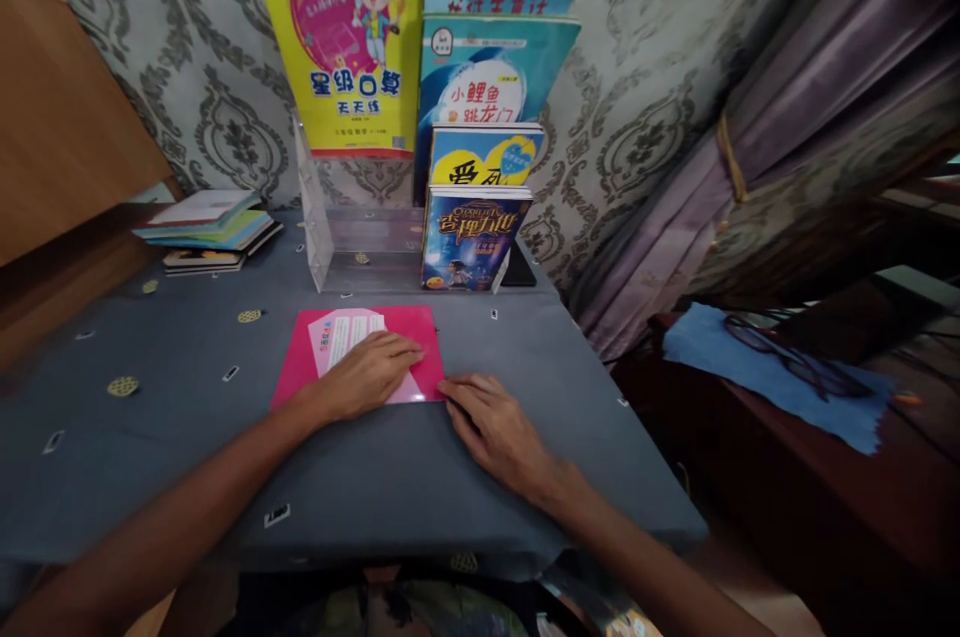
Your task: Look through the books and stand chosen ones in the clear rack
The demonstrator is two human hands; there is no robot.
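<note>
A pink book (409, 325) lies flat on the grey tablecloth (187, 397) in front of me. My left hand (367, 374) rests on top of it, fingers stretched out flat and pressing on the cover. My right hand (491, 427) lies on the cloth at the book's near right corner, fingers extended, fingertips touching the corner. Neither hand holds anything. Behind the book stands a clear plastic book stand (315, 207) with a dark blue book (471, 239) and a yellow-and-blue book (484, 155) upright in it.
A small stack of thin books (206, 229) sits at the back left. Large yellow (341, 37) and teal books (487, 77) lean on the patterned wall. A purple curtain (787, 117) hangs right. A blue cloth (780, 372) with glasses lies on a side surface.
</note>
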